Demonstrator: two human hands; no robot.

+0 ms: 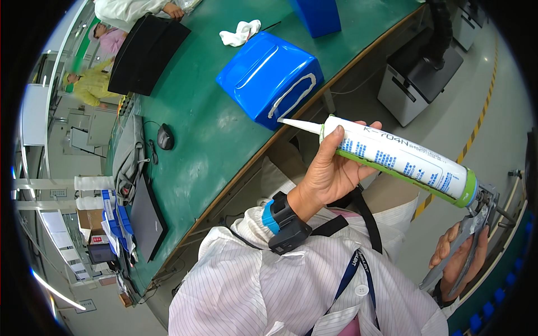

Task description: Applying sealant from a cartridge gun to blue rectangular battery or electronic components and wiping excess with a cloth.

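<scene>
My left hand [330,173] is wrapped under the front of a white and green sealant cartridge [403,159], thumb on the near side. The cartridge sits in a caulking gun [483,201], and my right hand [462,257] grips its grey handle and trigger. A tapered white nozzle [301,125] points left, its tip at the lower corner of a blue box [263,75], at or very near the surface. On the box's right-hand face, a white sealant bead [291,95] runs in a rounded loop. The box lies on the green table [196,129] near its edge.
Behind the box are a crumpled white cloth [240,33] and another blue box [316,17]. A black curved panel [147,53] stands near another person's hand [173,10]. A mouse [165,136] and closed laptop [147,221] lie left. A grey-white machine [403,92] stands right.
</scene>
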